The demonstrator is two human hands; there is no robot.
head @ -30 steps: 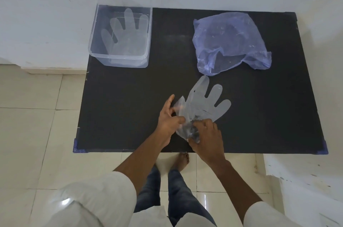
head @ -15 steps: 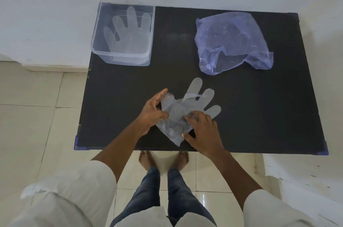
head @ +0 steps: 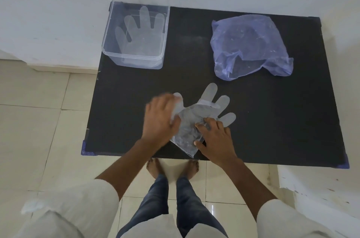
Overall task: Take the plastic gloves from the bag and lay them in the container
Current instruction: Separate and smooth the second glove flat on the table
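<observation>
A clear plastic glove [head: 196, 117] lies flat on the black table [head: 272, 121] near its front edge, fingers pointing away from me. My left hand [head: 159, 119] is blurred and rests palm down on the glove's thumb side. My right hand [head: 214, 140] pins the cuff end with fingertips and thumb. A clear plastic container [head: 134, 59] stands at the table's far left corner with another glove [head: 142, 33] lying flat inside. The crumpled bluish plastic bag [head: 247, 47] lies at the far right; I cannot tell what it holds.
A white wall runs behind the table, and the container stands against it. Pale tiled floor lies to the left and below the table's front edge, where my bare feet [head: 173, 167] stand. A white ledge [head: 315, 189] is at the lower right.
The glove has gone from pinched and partly lifted to lying flat on the table. My left hand has shifted from pinching its edge to sweeping palm down over it.
</observation>
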